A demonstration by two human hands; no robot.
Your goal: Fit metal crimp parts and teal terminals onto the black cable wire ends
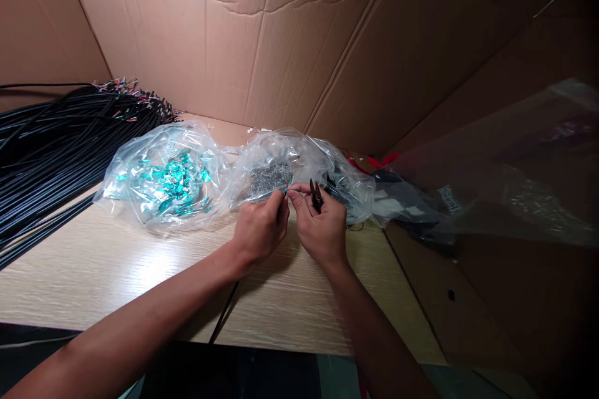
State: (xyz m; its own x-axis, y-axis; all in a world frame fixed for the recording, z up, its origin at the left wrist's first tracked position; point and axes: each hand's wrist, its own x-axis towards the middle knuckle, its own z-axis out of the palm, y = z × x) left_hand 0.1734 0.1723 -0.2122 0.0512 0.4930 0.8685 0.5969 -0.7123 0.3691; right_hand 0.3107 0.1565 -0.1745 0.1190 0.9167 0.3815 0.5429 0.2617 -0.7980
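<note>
My left hand (259, 229) and my right hand (321, 224) meet over the light wooden table (116, 274), fingertips pinched together on something small I cannot make out. A dark, slim tool (316, 195) sticks up from my right hand. A black cable (224, 315) runs from under my left hand toward the table's near edge. Just behind the hands lies a clear plastic bag of small grey metal parts (270, 177). To its left is a clear bag of teal parts (171, 179).
A thick bundle of black cables (51, 143) with stripped coloured ends lies at the left. Cardboard walls (281, 31) enclose the back and right. More plastic bags with dark items (412, 206) sit at the right, and a blurred clear bag (528, 168) hangs close on the right.
</note>
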